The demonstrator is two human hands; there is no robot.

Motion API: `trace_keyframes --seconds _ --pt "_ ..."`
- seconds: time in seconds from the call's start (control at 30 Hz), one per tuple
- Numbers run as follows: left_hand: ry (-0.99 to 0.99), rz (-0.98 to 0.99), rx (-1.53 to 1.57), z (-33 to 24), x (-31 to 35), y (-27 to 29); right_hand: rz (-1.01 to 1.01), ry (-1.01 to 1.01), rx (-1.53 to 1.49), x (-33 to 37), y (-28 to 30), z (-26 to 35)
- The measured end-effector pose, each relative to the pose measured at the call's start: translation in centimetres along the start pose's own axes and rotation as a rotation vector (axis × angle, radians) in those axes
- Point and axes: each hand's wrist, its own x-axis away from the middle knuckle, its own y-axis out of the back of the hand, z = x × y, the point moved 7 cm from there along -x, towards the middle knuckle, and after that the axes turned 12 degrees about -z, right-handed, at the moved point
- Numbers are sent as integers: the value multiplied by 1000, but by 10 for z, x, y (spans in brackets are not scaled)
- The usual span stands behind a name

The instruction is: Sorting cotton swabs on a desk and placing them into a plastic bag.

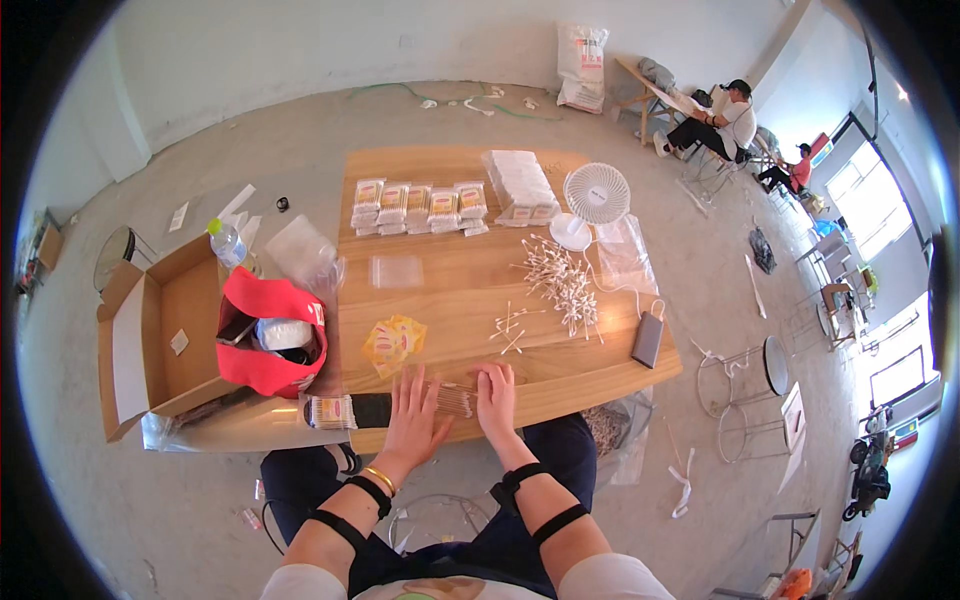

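Observation:
A row of cotton swabs [456,402] lies side by side near the table's front edge, between my two hands. My left hand [415,420] rests flat with its fingers spread, touching the left end of the row and a dark strip [373,410]. My right hand [496,398] stands against the row's right end, fingers mostly straight and close together. A filled bag of cotton swabs [330,412] lies left of the dark strip. Beyond my left hand are yellow printed labels [394,342]. A loose heap of cotton swabs [568,283] lies farther right, with several stray ones nearer me.
Packed swab bags [418,206] and a white stack [520,185] line the table's far side. A white fan [597,195] is cabled to a power bank [648,340]. Left are clear bags [397,271], a red bag [270,377] and an open carton [180,300]. People sit far right.

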Motion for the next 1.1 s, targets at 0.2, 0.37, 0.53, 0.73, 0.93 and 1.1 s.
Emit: trace_keyframes --seconds 0.2,0.37,0.53,0.73,0.93,1.1 --pt "-32 28 27 -1 -13 -11 48 -67 -205 2 -47 14" --pt "-44 8 94 -1 -14 -13 -44 -122 -327 -8 -36 -4" --pt "-168 107 -107 -11 -12 -12 -173 -119 -154 -2 13 -19" --pt "-113 113 -224 -12 -20 -18 -93 -84 -48 2 16 -6" --pt "-91 134 -250 -19 -9 -20 -47 -134 -76 3 17 -12" --pt "-74 122 -209 -13 -10 -15 130 138 118 16 21 0"
